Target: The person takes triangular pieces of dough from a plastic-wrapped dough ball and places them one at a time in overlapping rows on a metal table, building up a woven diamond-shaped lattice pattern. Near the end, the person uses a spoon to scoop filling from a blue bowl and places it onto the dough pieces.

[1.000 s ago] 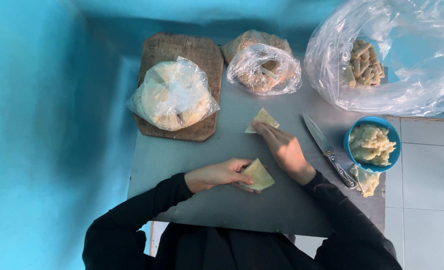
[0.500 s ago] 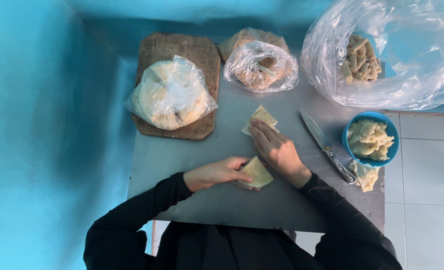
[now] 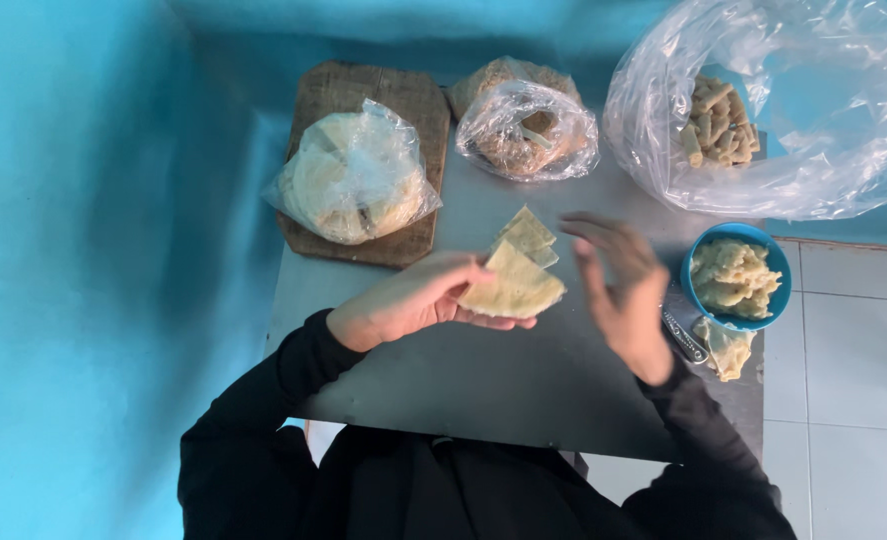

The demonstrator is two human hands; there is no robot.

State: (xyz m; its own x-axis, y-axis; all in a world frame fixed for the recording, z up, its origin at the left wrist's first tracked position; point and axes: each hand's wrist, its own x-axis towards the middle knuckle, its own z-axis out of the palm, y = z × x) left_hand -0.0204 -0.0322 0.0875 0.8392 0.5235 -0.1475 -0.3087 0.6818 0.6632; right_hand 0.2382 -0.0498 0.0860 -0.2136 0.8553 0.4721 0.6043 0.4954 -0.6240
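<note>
Thin wedge of pale flatbread (image 3: 513, 287), lifted just above the grey surface (image 3: 483, 370). Pinched at its near edge by the left hand (image 3: 413, 300), fingers closed under and over it. Probably light, soft and floppy, easily torn; best supported from beneath near the wide end. Right hand (image 3: 623, 285) open, fingers spread, holding nothing, just beside the wedge. More cut wedges (image 3: 526, 234) lying behind. Blue bowl of filling (image 3: 736, 277) to the right; bagged flatbreads (image 3: 353, 180) on a wooden board (image 3: 363, 90).
</note>
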